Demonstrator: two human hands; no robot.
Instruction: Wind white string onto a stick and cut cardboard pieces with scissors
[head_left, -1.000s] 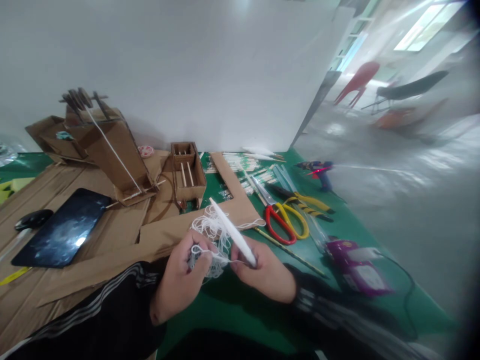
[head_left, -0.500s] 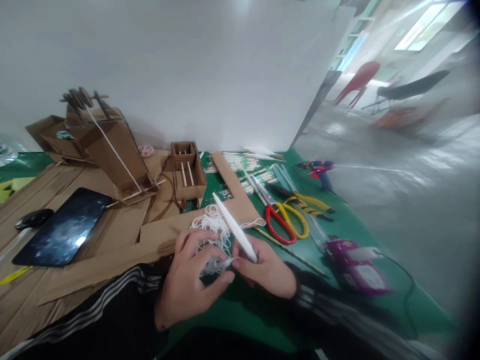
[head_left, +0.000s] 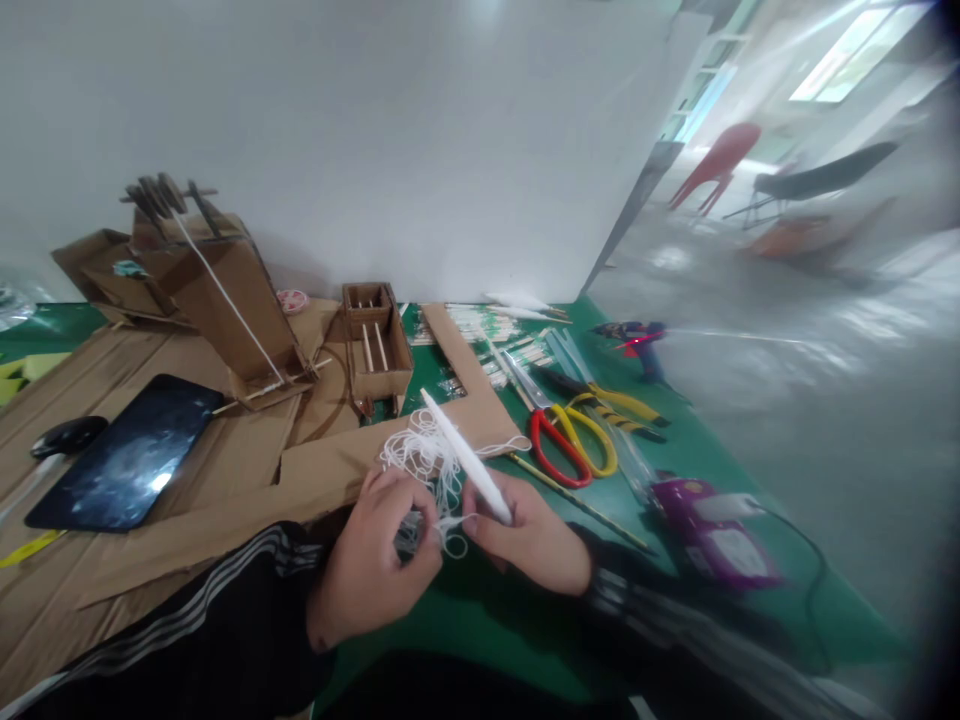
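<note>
My right hand is closed around a stick wound with white string, which tilts up and to the left. In my left hand the thumb and forefinger are pinched on loose white string. A short strand runs from that pinch to the fingers of my right hand. The rest of the string lies in a tangled heap just beyond my hands, partly on an L-shaped cardboard piece. One loop reaches right across the cardboard's corner.
Scissors, pliers and a thin rod lie to the right. Farther right are a purple box and a glue gun. Cardboard models stand at the left, behind a dark tablet.
My left hand's fingers, spread before, have closed into a pinch on the string. A small loop now hangs between my hands. My right hand and the wound stick have barely moved.
</note>
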